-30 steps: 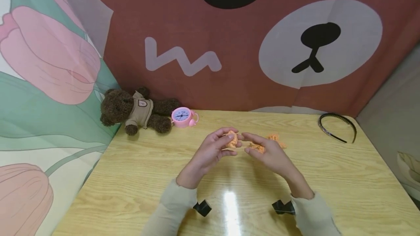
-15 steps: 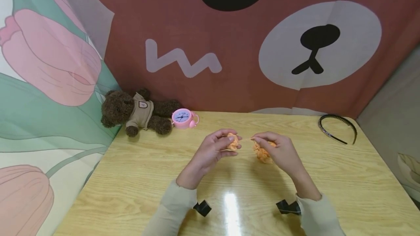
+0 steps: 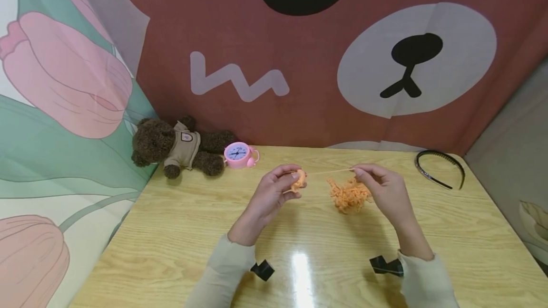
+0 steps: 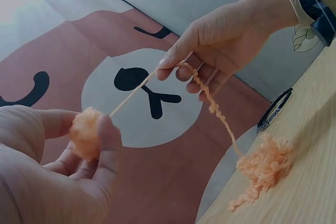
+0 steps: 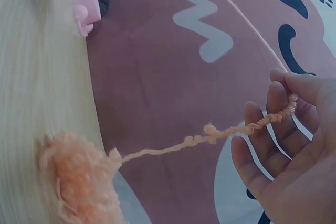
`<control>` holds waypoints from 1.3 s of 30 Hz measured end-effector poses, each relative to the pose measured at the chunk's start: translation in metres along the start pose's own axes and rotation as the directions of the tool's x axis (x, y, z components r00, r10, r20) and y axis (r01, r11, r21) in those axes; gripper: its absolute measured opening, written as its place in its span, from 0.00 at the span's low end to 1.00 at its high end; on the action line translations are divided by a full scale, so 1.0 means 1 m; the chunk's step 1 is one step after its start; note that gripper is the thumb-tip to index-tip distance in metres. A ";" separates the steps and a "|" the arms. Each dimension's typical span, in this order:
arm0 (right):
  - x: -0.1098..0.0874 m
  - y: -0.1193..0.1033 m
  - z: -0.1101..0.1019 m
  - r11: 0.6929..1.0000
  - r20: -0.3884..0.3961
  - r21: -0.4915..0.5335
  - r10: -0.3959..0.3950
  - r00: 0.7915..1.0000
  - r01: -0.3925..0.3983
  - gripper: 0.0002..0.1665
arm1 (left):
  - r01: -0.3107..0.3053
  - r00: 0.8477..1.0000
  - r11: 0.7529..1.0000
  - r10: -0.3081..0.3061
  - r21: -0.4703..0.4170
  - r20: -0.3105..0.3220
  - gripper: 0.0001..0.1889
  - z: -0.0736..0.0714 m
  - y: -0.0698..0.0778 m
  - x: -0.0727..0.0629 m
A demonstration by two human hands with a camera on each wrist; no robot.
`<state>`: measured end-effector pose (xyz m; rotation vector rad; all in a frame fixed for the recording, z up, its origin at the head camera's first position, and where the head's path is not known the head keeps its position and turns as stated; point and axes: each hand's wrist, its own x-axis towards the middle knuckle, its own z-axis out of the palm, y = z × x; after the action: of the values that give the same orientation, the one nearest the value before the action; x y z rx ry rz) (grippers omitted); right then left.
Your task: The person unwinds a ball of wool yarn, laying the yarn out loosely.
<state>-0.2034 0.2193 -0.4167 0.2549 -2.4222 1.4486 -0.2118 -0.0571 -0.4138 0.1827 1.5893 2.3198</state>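
My left hand (image 3: 270,194) grips a small ball of orange yarn (image 4: 86,132) between thumb and fingers, above the table. From that ball a straight strand (image 3: 329,172) stretches across to my right hand (image 3: 383,193), which pinches it between thumb and forefinger. Past the pinch, the yarn turns curly and knobbly (image 5: 210,134) and runs down by the right hand's other fingers. It ends in a loose, crinkled heap of orange yarn (image 3: 348,196) on the table, below and left of the right hand in the head view.
A brown teddy bear (image 3: 184,146) in a beige shirt lies at the back left, with a pink alarm clock (image 3: 238,154) beside its feet. A black headband (image 3: 439,170) rests at the back right of the wooden table (image 3: 171,251). A printed cloth (image 3: 308,61) hangs behind.
My right hand has gone from beside the left hand out to the right, drawing a strand taut from the ball. The left hand stays nearly in place. More of the heap now shows.
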 end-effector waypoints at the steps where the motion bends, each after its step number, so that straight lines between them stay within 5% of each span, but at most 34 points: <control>1: 0.000 0.001 -0.002 1.000 -0.015 0.001 0.004 1.000 -0.004 0.17 | -0.001 1.000 1.000 0.001 0.003 -0.003 0.16 0.000 0.000 0.000; 12: 0.004 0.010 -0.028 0.988 -0.214 0.079 0.150 0.965 -0.137 0.20 | -0.062 0.992 0.995 0.054 -0.078 -0.111 0.13 -0.005 0.005 0.003; 17: 0.009 0.018 -0.044 0.941 -0.346 0.278 0.283 0.895 -0.190 0.17 | -0.065 0.993 0.994 0.056 -0.087 -0.105 0.16 -0.007 0.006 0.002; 21: 0.010 0.024 -0.056 0.887 -0.445 0.444 0.339 0.829 -0.125 0.16 | -0.072 0.990 0.992 0.058 -0.105 -0.127 0.15 -0.006 0.007 0.003; 27: 0.008 0.031 -0.069 0.853 -0.496 0.514 0.383 0.779 -0.092 0.15 | -0.117 0.977 0.983 0.089 -0.140 -0.191 0.16 -0.008 0.007 0.004; 30: 0.009 0.034 -0.073 0.842 -0.486 0.516 0.441 0.754 -0.160 0.10 | -0.122 0.977 0.982 0.094 -0.146 -0.190 0.17 -0.008 0.008 0.004; 33: 0.010 0.037 -0.072 0.884 -0.449 0.355 0.447 0.774 -0.305 0.10 | -0.117 0.980 0.981 0.089 -0.154 -0.176 0.15 -0.008 0.008 0.004; 36: 0.010 0.039 -0.067 0.913 -0.342 0.092 0.403 0.849 -0.396 0.18 | -0.103 0.985 0.981 0.077 -0.162 -0.158 0.13 -0.006 0.007 0.003; 39: 0.009 0.038 -0.057 0.934 -0.220 -0.100 0.316 0.923 -0.344 0.26 | -0.090 0.989 0.982 0.068 -0.166 -0.133 0.12 -0.004 0.006 0.003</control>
<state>-0.2135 0.2875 -0.4196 -0.3351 -2.4639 1.3484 -0.2165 -0.0616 -0.4101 0.0601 1.4521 2.5622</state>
